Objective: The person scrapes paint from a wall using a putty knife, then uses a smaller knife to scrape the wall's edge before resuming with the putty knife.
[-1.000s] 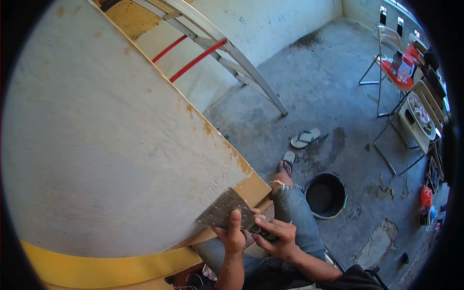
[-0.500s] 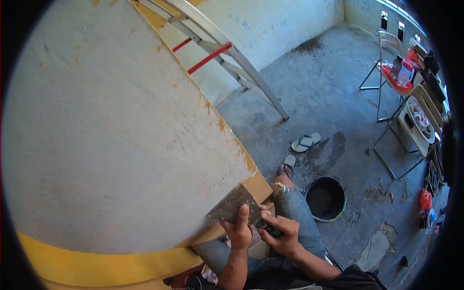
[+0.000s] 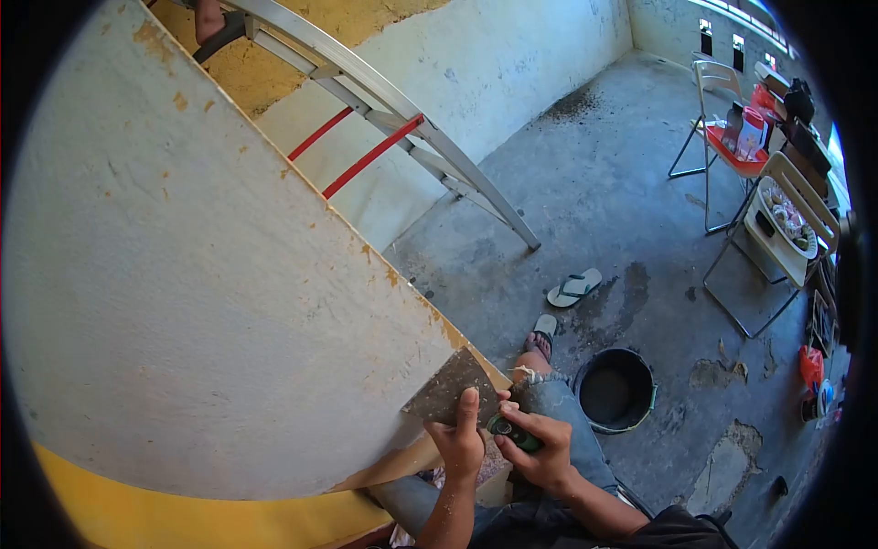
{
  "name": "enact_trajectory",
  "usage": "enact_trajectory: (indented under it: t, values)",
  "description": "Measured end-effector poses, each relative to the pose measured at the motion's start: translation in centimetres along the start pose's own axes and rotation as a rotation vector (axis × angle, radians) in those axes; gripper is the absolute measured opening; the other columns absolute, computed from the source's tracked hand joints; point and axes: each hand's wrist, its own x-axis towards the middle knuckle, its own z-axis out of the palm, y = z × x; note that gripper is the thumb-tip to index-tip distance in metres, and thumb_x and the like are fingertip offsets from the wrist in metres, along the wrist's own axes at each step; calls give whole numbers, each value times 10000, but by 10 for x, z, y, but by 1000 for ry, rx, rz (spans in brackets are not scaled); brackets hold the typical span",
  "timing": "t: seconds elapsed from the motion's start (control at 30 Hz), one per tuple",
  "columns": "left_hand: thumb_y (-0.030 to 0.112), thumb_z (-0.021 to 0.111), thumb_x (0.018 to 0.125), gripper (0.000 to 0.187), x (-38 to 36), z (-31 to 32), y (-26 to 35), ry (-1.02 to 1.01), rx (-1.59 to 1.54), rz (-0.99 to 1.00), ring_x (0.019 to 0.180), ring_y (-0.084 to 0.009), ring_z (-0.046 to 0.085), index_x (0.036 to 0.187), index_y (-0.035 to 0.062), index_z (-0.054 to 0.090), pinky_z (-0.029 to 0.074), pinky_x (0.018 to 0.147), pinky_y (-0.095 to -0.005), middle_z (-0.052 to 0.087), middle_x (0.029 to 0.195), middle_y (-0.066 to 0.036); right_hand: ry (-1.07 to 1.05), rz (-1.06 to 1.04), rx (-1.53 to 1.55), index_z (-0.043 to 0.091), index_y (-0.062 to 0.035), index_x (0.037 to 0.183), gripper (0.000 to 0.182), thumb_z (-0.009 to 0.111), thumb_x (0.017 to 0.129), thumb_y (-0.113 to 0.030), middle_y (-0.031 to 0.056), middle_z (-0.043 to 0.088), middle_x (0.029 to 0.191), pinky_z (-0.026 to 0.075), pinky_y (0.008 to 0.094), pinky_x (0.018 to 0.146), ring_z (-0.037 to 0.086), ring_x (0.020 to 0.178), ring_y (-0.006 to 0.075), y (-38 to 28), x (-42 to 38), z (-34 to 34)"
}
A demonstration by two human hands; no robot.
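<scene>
A broad metal scraper (image 3: 455, 385) with a green handle lies with its blade against the whitish wall (image 3: 238, 329), close to the wall's chipped corner edge. My right hand (image 3: 546, 450) wraps round the handle. My left hand (image 3: 459, 441) grips the blade's lower part, thumb on the near face; its other fingers are mostly hidden behind. Pale specks dot the blade and my left forearm. Patches of old yellow-brown paint show along the corner edge.
A metal ladder (image 3: 439, 151) with red braces stands beyond the corner, with another person's foot (image 3: 208, 20) on it. A black bucket (image 3: 615, 390) and a loose flip-flop (image 3: 574, 287) are on the concrete floor. Folding chairs (image 3: 777, 220) holding items stand right. A yellow ledge (image 3: 183, 512) runs below the wall.
The view has shifted, bringing more of the ladder and the other person's foot into sight. The scraper blade has turned slightly and sits a little higher along the corner. Both hands keep their hold.
</scene>
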Motion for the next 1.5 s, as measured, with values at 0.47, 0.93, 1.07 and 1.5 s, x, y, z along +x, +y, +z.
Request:
enact_trajectory:
  t: [0.47, 0.93, 1.07, 1.5]
  values:
    - [150, 619, 916, 308, -5, 0, 2, 49, -9, 20, 695, -272, 666, 1092, -91, 544, 583, 607, -373, 620, 966, -172, -145, 156, -6, 680, -14, 1128, 427, 785, 718, -75, 172, 717, 981, 540, 278, 757, 725, 850, 238, -17, 2, -14]
    - [197, 625, 919, 343, -3, 9, 21, 58, 9, 33, 682, -255, 661, 1080, -95, 542, 578, 567, -360, 624, 919, -166, -99, 53, 51, 677, -61, 1160, 439, 781, 734, -77, 148, 711, 877, 541, 290, 663, 710, 733, 223, -25, 11, -8]
    - [127, 597, 933, 225, -2, 11, 19, 59, -14, 61, 712, -239, 682, 998, -88, 579, 570, 640, -332, 675, 826, -172, -79, 49, 59, 676, -56, 1163, 443, 780, 733, -76, 139, 713, 863, 535, 286, 651, 706, 715, 217, -18, 12, -3]
    - [204, 619, 919, 371, -3, 10, 28, 58, 67, 60, 680, -248, 655, 1106, -103, 531, 578, 570, -367, 626, 941, -170, -88, 82, 83, 675, -56, 1175, 435, 772, 751, -68, 150, 716, 894, 534, 278, 677, 715, 746, 213, -33, 11, -7]
